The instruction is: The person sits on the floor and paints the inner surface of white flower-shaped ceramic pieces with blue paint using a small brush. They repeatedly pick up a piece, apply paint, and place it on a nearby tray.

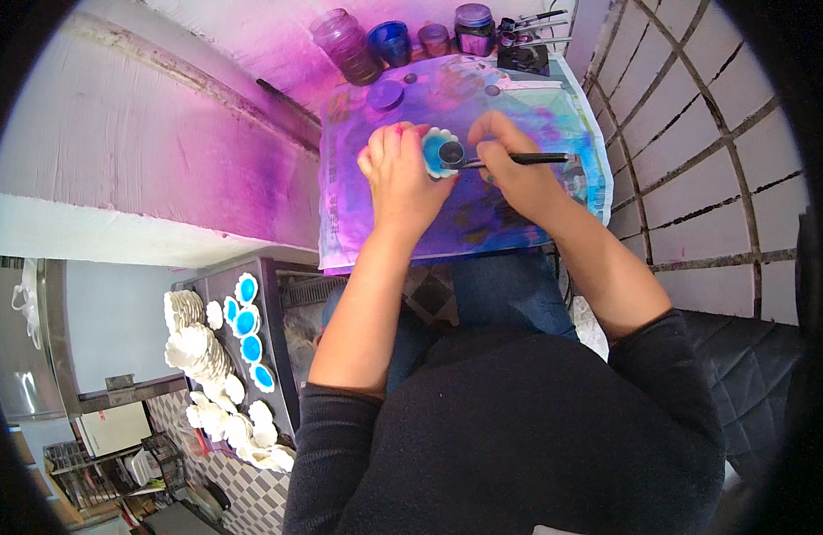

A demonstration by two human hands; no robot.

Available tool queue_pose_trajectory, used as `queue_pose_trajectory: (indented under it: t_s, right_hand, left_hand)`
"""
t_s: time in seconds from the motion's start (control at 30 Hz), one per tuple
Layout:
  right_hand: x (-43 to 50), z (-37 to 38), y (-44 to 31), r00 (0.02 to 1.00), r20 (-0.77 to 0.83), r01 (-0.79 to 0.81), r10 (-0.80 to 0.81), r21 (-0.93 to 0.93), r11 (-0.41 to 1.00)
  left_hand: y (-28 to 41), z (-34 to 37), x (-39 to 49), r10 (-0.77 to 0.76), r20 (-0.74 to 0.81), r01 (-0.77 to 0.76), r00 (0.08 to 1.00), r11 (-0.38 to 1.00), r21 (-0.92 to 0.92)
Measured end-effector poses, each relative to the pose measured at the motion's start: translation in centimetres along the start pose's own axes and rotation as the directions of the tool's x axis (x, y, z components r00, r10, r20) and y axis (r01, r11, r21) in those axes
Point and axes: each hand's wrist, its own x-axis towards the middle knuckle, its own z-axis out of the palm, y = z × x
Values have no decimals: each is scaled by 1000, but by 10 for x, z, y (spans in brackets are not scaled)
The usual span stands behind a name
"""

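My left hand point(399, 167) grips the rim of a small white scalloped piece point(432, 148) whose middle is coloured blue. Its fingers cover the left side of that piece. In my right hand point(516, 164) is what looks like an airbrush point(538, 158), with a black handle pointing right. The dark round cup point(451, 154) at its front sits over the right part of the blue middle and hides some of it. Whether the tip touches the piece cannot be seen. Both hands are above a paint-stained sheet point(398, 234) on the work table.
Along the far edge stand a tall plastic jar point(348, 47), a blue cup point(390, 43), a lidded jar point(475, 30) and several more airbrushes point(535, 28). A purple lid point(385, 96) lies on the sheet. At lower left, a dark surface point(275, 334) bears blue-centred pieces point(246, 322) and stacked white ones point(197, 351).
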Motion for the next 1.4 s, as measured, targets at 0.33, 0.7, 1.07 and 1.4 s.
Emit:
queue_pose_trajectory:
  t_s: [0.33, 0.7, 1.07, 1.4]
  right_hand:
    - [-9, -11, -3, 985, -32, -156, 167, 220, 963]
    - [-24, -21, 11, 968, -98, -186, 232, 342, 921]
    - [-15, -45, 22, 965, -164, -147, 205, 308, 940]
    - [-17, -39, 17, 976, -104, -152, 191, 303, 941]
  left_hand:
    - [-25, -45, -49, -206, 16, 206, 978, 978, 33]
    - [-146, -221, -186, -852, -299, 868, 429, 298, 396]
    - [-160, -310, -287, -816, -415, 912, 402, 396, 103]
    - [-152, -318, -315, -956, -127, 727, 264, 111, 677]
